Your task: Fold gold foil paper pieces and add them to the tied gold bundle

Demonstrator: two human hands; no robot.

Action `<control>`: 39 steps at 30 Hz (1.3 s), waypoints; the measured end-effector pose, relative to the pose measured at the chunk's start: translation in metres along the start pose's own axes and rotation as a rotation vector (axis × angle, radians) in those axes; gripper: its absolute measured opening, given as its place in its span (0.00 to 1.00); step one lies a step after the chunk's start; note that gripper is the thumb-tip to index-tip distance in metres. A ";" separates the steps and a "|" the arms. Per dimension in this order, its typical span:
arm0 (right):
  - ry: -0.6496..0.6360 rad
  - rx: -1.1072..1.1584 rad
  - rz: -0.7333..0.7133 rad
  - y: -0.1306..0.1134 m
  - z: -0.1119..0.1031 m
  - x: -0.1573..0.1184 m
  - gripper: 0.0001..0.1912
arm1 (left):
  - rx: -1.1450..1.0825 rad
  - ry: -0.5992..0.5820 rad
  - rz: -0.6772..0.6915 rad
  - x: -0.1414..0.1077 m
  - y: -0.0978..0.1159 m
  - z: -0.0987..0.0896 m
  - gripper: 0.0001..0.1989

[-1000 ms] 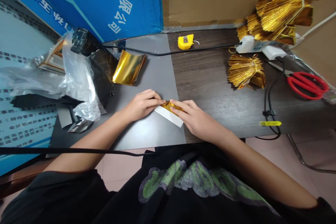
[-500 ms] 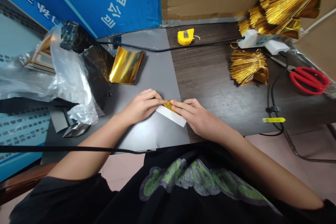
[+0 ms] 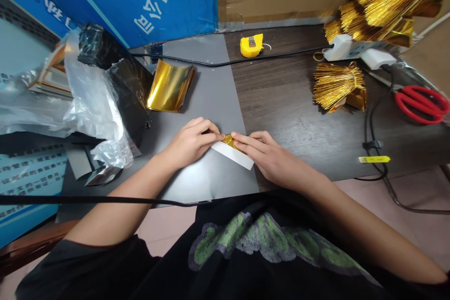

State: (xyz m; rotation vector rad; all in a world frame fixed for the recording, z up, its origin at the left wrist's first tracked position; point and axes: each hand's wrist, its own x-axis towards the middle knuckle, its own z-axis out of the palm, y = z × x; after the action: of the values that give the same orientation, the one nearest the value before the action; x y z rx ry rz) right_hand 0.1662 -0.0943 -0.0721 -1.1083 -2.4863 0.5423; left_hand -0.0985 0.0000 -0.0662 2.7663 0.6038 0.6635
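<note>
A small gold foil sheet with a white strip (image 3: 232,155) along its near edge lies on the grey mat, between my hands. My left hand (image 3: 197,139) is closed on the sheet's left end, thumb and fingertips pressed together there. The fingers of my right hand (image 3: 269,153) lie together over the sheet's right part, pressing the gold foil (image 3: 229,140) at its middle. Part of the foil is hidden under these fingers. A stack of gold sheets (image 3: 170,86) sits beyond my left hand.
A yellow tape measure (image 3: 251,46) lies at the back near a black cable. Folded gold bundles (image 3: 339,85), a white power strip (image 3: 340,47) and red-handled scissors (image 3: 420,104) are at the right. Crumpled clear plastic (image 3: 94,103) and a black-wrapped block (image 3: 130,86) stand left.
The view has shifted slightly, so the things at the right appear further right. Both hands stay on the sheet, with hardly any change in their hold.
</note>
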 end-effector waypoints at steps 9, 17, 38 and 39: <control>0.003 0.064 0.014 0.001 -0.002 0.001 0.28 | -0.042 0.001 0.007 0.001 0.002 0.000 0.10; 0.000 0.096 0.006 0.004 -0.003 0.003 0.25 | -0.063 0.004 -0.063 0.000 0.001 0.000 0.09; 0.022 0.052 0.032 0.005 -0.013 0.032 0.13 | -0.074 0.034 0.037 -0.001 0.003 0.003 0.11; 0.029 0.045 0.032 0.006 -0.011 0.036 0.13 | -0.065 0.024 0.037 -0.001 0.003 0.003 0.12</control>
State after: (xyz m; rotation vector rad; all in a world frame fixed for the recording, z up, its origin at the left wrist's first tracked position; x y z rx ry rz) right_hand 0.1526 -0.0607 -0.0590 -1.1317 -2.4234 0.5846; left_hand -0.0972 -0.0040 -0.0679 2.7193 0.5273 0.7129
